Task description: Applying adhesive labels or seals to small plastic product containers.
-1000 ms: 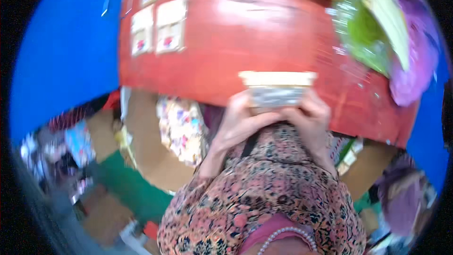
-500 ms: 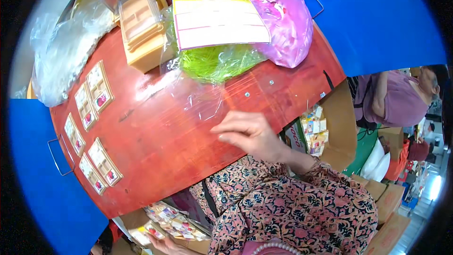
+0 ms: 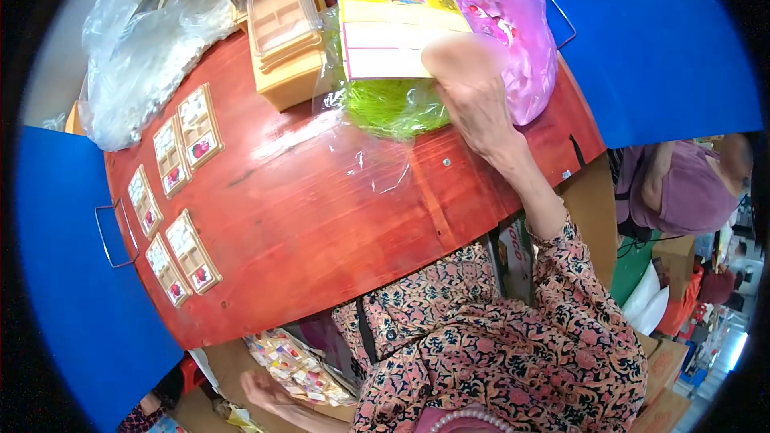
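Note:
My right hand point(image 3: 473, 104) reaches across the round red table point(image 3: 321, 224) and closes on the lower right corner of a yellow-and-white card packet point(image 3: 385, 32). The packet lies on a clear bag of green shreds point(image 3: 393, 108). My left hand point(image 3: 261, 391) is low, under the table's near edge, against a clear bag of small colourful pieces point(image 3: 297, 361); its grip is hidden. A stack of tan compartment trays point(image 3: 285, 44) stands left of the packet.
Several filled tan trays point(image 3: 188, 124) lie along the table's left side. A clear bag of white pieces point(image 3: 144, 72) sits at the far left, a pink plastic bag point(image 3: 517, 40) behind my right hand. Another person point(image 3: 682, 188) sits to the right among cardboard boxes.
A second ago both hands held a tray in front of me. My right hand then lay flat on the table and has now gone forward to the packet; the left dropped under the table.

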### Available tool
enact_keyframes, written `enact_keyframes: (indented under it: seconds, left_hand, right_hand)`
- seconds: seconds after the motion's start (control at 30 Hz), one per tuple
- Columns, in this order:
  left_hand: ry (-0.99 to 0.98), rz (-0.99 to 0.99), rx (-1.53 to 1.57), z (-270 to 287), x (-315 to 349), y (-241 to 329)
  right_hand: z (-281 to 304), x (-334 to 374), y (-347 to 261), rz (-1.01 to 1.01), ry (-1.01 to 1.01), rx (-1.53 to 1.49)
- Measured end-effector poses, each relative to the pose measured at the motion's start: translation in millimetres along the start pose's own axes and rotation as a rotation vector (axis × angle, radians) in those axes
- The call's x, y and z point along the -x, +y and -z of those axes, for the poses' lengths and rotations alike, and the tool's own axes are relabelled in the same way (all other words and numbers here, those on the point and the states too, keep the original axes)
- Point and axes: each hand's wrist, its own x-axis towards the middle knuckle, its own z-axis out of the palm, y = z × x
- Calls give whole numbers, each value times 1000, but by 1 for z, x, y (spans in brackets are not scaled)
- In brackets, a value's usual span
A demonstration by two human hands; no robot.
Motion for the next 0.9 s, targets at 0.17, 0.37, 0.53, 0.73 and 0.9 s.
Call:
enact_keyframes:
  seconds: [0.17, 0.37, 0.53, 0.73, 0.9]
  left_hand:
    - [-201, -588, 157, -177, 141, 164]
    - [-905, -454, 208, -318, 211, 213]
    - [-1251, -133, 395, -429, 239, 195]
    - [-1200, -275, 237, -454, 225, 181]
    - [-1253, -335, 193, -442, 230, 176]
  right_hand:
    - [-3, 6, 10, 83, 10, 85]
    - [23, 27, -6, 62, 235, -77]
    - [50, 61, -43, 133, 126, -195]
    - [60, 74, -51, 68, -292, -487]
    - [55, 39, -44, -13, -118, -521]
